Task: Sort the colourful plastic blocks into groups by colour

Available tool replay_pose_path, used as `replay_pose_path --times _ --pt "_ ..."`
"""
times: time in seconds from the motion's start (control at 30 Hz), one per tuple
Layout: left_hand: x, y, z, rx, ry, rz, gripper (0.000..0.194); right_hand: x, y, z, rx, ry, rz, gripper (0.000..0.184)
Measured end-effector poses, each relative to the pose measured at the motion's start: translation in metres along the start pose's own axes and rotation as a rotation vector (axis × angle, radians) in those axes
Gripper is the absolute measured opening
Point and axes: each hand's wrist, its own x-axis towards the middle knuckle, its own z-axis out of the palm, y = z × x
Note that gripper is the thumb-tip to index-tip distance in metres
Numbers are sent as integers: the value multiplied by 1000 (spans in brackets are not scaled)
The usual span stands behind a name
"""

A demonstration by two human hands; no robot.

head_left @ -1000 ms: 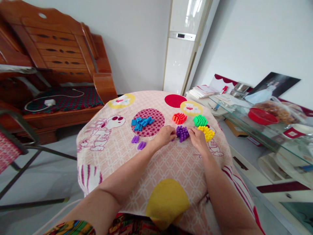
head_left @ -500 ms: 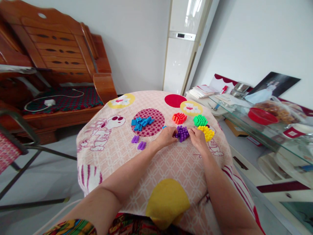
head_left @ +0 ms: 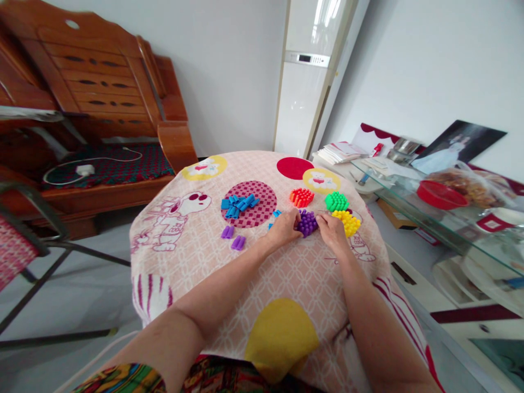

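A cluster of purple plastic building blocks (head_left: 307,222), studded with small pegs, sits on the cloth between my hands. My left hand (head_left: 285,226) is closed at its left side, with thumb and fingers pinching at the purple pieces. At the right side, my right hand (head_left: 332,229) is closed, its fingertips gripping the cluster's edge. A yellow block cluster (head_left: 347,222) lies right beside my right hand. Behind are a red cluster (head_left: 302,197) and a green cluster (head_left: 337,201). A few blue blocks (head_left: 277,213) show partly behind my left hand.
Loose blue blocks (head_left: 239,205) lie in a pile left of centre on the patterned tablecloth (head_left: 229,284). Two purple pieces (head_left: 238,243) lie in front of them. On the right, a glass shelf (head_left: 413,202) holds a red bowl (head_left: 440,195). A wooden bench (head_left: 94,103) stands left.
My left hand has shifted slightly right, closer against the purple cluster, uncovering blue blocks behind it. My right hand stays at the cluster's right side.
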Motion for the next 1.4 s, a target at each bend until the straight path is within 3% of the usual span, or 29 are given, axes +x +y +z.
replay_pose_path --times 0.1,0.23,0.33,0.43,0.53,0.67,0.93,1.2,1.3,1.4 --pt "0 -8 -24 8 -2 6 37 0 1 0 0 -12 -1 33" --pt "-8 -30 -89 226 -14 -41 18 1 3 0 -4 -13 5 33" --pt "-22 -52 -135 413 -108 -210 12 1 2 0 -26 -25 14 34" --pt "-35 -70 -159 437 -271 -375 12 1 1 -1 -43 -33 22 34" --pt "-41 -82 -159 364 -408 -474 13 1 0 -2 -51 -34 26 34" --pt "-40 -86 -151 351 -456 -513 14 1 0 -1 -45 -22 17 33" --pt "-35 -73 -150 456 -405 -305 18 1 -2 -1 -44 -15 29 34" --pt "-34 -72 -145 410 -461 -341 7 1 -2 -3 -35 -21 22 32" --pt "-33 -68 -144 359 -414 -280 7 1 -2 -2 -44 -20 20 33" --pt "-28 -60 -136 289 -232 -178 9 1 -2 -2 -46 -19 11 33"
